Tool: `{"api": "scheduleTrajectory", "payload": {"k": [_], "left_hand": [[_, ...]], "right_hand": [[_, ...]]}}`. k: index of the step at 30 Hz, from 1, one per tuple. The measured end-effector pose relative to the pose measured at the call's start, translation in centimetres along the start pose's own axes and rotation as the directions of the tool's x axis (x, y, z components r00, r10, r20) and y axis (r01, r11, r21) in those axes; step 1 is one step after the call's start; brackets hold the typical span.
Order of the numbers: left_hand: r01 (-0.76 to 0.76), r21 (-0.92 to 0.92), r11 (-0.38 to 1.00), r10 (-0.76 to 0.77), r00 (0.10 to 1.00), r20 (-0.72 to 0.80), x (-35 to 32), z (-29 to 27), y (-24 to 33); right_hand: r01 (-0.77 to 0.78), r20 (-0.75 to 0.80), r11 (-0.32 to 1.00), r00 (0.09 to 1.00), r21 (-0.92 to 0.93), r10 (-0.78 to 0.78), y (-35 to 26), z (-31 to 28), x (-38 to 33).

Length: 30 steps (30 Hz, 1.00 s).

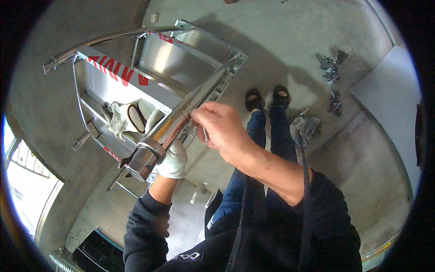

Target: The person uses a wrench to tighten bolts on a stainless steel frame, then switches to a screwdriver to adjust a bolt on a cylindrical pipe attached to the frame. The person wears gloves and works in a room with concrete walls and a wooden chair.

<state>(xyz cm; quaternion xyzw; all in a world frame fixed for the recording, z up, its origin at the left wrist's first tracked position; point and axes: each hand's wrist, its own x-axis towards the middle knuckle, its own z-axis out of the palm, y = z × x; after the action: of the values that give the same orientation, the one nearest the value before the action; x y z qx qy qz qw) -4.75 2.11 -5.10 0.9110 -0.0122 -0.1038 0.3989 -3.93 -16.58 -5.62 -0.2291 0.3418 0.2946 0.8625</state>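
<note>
The left hand [173, 159], in a white cloth glove, wraps tight around a shiny round steel rail [181, 113] at 9 o'clock from the middle. The bare right hand [220, 128] pinches a thin metal pin [205, 134] against it. A silver step ladder [149, 77] with 2 red-striped steps stands at 10 o'clock.

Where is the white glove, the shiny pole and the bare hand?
white glove [173, 159], head view, on its back.
shiny pole [179, 115], head view, on its middle.
bare hand [219, 127], head view, on its back.
</note>
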Motion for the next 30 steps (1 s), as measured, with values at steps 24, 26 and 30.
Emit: {"api": "scheduleTrajectory", "payload": {"k": [24, 26, 30], "left_hand": [[-0.062, 0.039, 0.997, 0.066, 0.990, -0.126, 0.2, 0.5, -0.1], [-0.096, 0.060, 0.994, 0.102, 0.989, -0.108, 0.4, 0.3, -0.3], [-0.054, 0.082, 0.995, 0.066, 0.987, -0.148, 0.3, 0.6, -0.2]], "right_hand": [[0.774, 0.937, -0.583, 0.040, -0.248, -0.346, -3.4, -5.5, 6.6], [0.794, 0.840, -0.386, 0.268, -0.470, -0.471, -1.9, -5.7, 5.0], [0.848, 0.548, 0.187, 0.473, -0.497, -0.690, -0.3, -5.7, 3.3]]}}
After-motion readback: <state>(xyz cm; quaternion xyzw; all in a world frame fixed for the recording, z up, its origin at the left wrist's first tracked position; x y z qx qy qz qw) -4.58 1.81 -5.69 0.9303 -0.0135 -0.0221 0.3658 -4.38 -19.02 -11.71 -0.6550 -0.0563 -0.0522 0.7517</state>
